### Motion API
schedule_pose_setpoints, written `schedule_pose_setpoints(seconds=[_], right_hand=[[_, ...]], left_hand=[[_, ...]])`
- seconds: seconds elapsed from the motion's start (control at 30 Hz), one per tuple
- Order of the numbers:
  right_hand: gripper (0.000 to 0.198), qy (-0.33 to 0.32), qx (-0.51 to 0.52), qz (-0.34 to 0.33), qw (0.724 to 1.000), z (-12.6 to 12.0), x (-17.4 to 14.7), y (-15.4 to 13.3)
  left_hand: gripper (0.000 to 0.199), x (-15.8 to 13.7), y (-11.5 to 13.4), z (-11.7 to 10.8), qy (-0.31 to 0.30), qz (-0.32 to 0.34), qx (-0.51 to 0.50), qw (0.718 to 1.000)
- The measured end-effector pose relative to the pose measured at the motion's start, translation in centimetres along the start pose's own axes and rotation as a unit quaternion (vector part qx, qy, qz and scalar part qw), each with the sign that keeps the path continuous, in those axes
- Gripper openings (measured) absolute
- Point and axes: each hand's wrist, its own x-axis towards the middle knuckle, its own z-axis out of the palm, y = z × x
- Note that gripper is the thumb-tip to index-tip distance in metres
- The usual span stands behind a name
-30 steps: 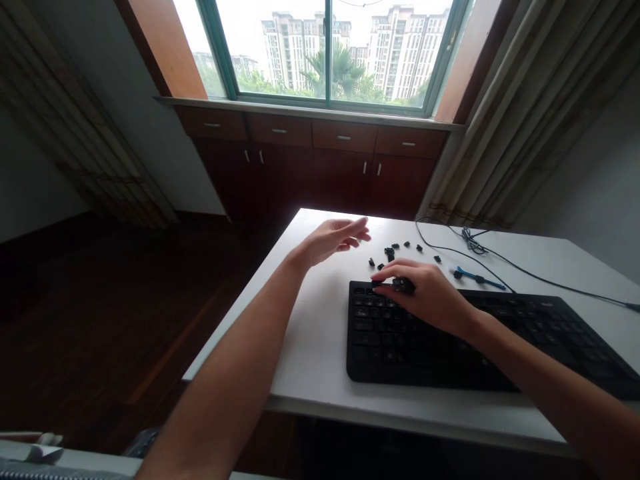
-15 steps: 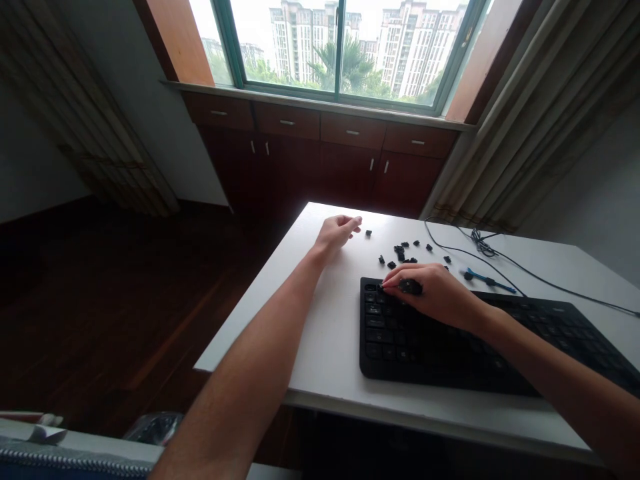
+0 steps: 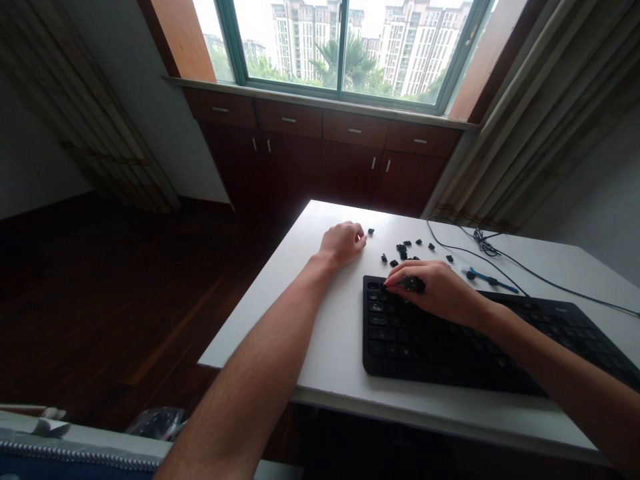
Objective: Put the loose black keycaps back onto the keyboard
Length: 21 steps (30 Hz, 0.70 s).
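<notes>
My left hand (image 3: 344,243) rests on the white table with its fingers curled in. Whatever they might hold is hidden. Just right of its fingertips lies a small black keycap (image 3: 371,231). Over the upper left corner of a black keyboard (image 3: 440,353), my right hand (image 3: 431,288) is closed in a pinch. A small dark tool (image 3: 414,284) shows between its fingers, only partly visible. Its tip meets the top row of keys, where my fingers cover the spot. Behind the keyboard several loose black keycaps (image 3: 403,252) lie scattered, some of them bunched together.
A blue-handled brush (image 3: 493,281) lies behind the keyboard, right of my right hand. A black cable (image 3: 484,241) runs in a tangle across the back of the white table (image 3: 330,347). Dark red cabinets (image 3: 300,157) stand below the window.
My left hand has turned palm down and lowered, its fingers curling in beside the lone keycap. My right hand stays at nearly the same spot on the keyboard.
</notes>
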Motion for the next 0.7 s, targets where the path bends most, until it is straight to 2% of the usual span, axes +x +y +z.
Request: schedule_pose_setpoints(seconds=[0.7], right_hand=[[0.016, 0.013, 0.009, 0.006, 1.000, 0.13, 0.07, -0.06]], left_hand=[[0.020, -0.13, 0.22, 0.03, -0.021, -0.002, 0.025, 0.999]])
